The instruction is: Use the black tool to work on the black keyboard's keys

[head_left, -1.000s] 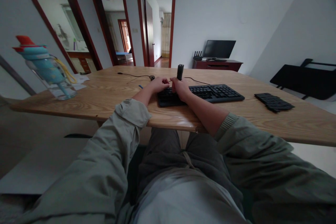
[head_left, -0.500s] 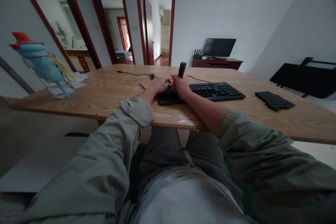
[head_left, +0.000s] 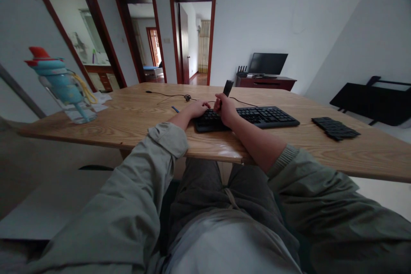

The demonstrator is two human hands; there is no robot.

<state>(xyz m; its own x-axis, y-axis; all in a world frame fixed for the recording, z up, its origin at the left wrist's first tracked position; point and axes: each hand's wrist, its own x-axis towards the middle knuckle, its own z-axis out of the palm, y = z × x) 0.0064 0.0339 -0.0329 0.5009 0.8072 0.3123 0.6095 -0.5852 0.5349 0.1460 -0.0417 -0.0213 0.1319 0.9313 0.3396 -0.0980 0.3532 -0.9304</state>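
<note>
From where I stand, the black keyboard (head_left: 266,115) lies lengthwise near the front edge of the wooden bench (head_left: 138,117), the seated person's forearms reaching to its left part. The right hand (head_left: 225,107) is above that part, fingers closed in a fist around a black stick-like tool (head_left: 228,87), whose top pokes up past the thumb and tilts to the right; its lower end is hidden by the hand. The left hand (head_left: 199,108) is at the keyboard's left end, fingers partly curled over the keys; I can't tell whether it holds anything.

Behind the keyboard runs a thin black cable with a knotted bundle (head_left: 187,98), and just left of the keyboard lies a slim blue item (head_left: 175,109), partly hidden by the forearm. To the keyboard's right is an overlapping pile of flat black pieces (head_left: 335,127). Well to its left stands a blue bottle (head_left: 61,85) with a red top, beside some papers (head_left: 102,97).
</note>
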